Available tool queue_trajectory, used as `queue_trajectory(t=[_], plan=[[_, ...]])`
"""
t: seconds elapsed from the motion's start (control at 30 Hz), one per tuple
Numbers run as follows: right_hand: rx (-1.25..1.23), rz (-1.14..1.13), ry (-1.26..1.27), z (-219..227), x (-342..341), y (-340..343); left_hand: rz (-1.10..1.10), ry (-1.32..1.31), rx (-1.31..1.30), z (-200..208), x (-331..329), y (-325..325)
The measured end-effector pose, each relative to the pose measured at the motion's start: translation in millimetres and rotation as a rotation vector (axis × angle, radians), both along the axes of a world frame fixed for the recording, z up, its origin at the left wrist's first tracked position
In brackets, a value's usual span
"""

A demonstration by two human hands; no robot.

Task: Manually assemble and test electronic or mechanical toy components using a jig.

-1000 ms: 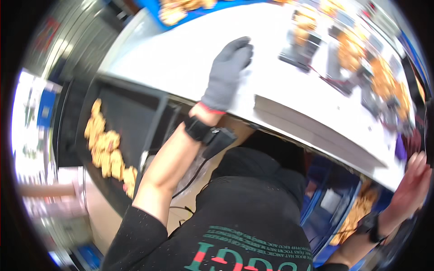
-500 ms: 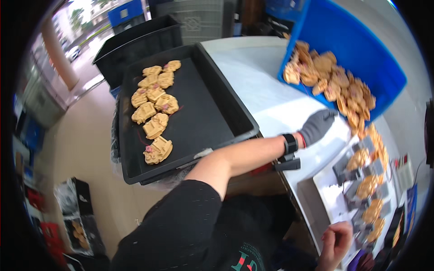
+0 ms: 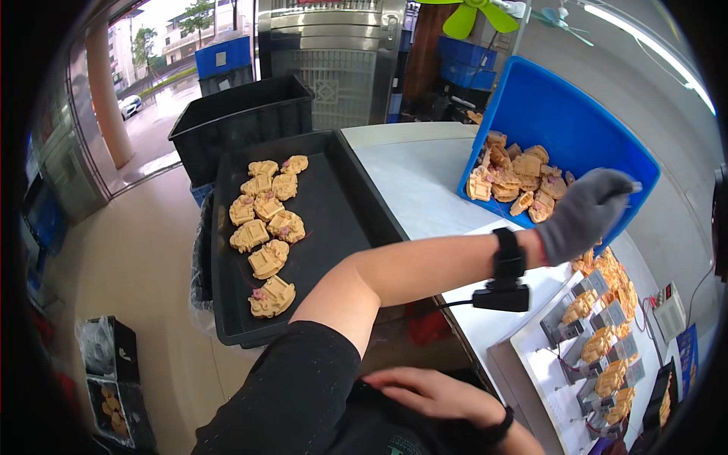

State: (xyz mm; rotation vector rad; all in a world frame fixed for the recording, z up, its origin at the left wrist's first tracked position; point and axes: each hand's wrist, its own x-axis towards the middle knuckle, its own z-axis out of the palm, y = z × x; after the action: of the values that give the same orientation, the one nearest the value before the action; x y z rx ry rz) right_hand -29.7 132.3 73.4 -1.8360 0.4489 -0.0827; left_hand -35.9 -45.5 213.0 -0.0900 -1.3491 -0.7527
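Observation:
My left hand (image 3: pixel 586 218), in a grey glove, is over the near right part of the tilted blue bin (image 3: pixel 580 114). Its fingers look curled together; whatever they may hold is hidden. Tan moulded pieces (image 3: pixel 523 173) lie heaped in the bin, left of the glove. My bare right hand (image 3: pixel 436 394) rests against the front of my black shirt, open, fingers stretched out and nothing visible in them. Several tan moulded pieces (image 3: pixel 267 259), some with pink parts and thin red wires, lie along the left side of a black tray (image 3: pixel 349 205).
On the white table (image 3: pixel 409 178), a row of grey fixtures (image 3: pixel 565 331) holds tan pieces at the right. More tan pieces (image 3: pixel 618 284) are piled behind them. A black crate (image 3: pixel 243 114) stands beyond the tray. Boxes (image 3: pixel 114 409) sit on the floor at left.
My left hand has moved from the tabletop up over the blue bin's near right side. The right hand has gone left from beside the fixtures to my shirt. The view has tilted up.

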Motion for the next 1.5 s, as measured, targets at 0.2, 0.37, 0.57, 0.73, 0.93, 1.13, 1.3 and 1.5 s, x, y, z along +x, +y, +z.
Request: queue_trajectory(t=[0.2, 0.37, 0.57, 0.73, 0.93, 1.13, 1.3, 1.5], plan=[[-0.197, 0.224, -0.290, -17.3, 80.1, -38.0, 0.025, -0.128, -0.349, 86.3, -74.5, 73.1], [-0.244, -0.279, -0.276, -15.0, 21.3, -9.3, -0.353, -0.171, -0.423, 84.5, -127.5, 168.6], [-0.264, -0.554, -0.301, -7.4, -12.3, 12.0, -0.638, -0.186, -0.451, 83.5, -93.9, 154.3], [-0.224, -0.567, -0.306, -11.1, -17.4, 7.5, -0.655, -0.200, -0.432, 47.3, -73.0, 183.9], [-0.178, -0.399, -0.326, -1.5, 27.3, -4.4, -0.493, -0.252, -0.417, 86.4, -47.2, 157.4], [-0.114, -0.362, -0.345, -7.9, 33.2, -13.5, -0.463, -0.287, -0.378, 100.8, -61.5, 151.1], [-0.065, -0.369, -0.361, -17.9, 27.0, -21.4, -0.474, -0.309, -0.350, 86.9, -62.1, 160.1], [-0.019, -0.227, -0.378, -15.1, 59.8, -23.4, -0.339, -0.358, -0.332, 114.2, -59.0, 163.9]])
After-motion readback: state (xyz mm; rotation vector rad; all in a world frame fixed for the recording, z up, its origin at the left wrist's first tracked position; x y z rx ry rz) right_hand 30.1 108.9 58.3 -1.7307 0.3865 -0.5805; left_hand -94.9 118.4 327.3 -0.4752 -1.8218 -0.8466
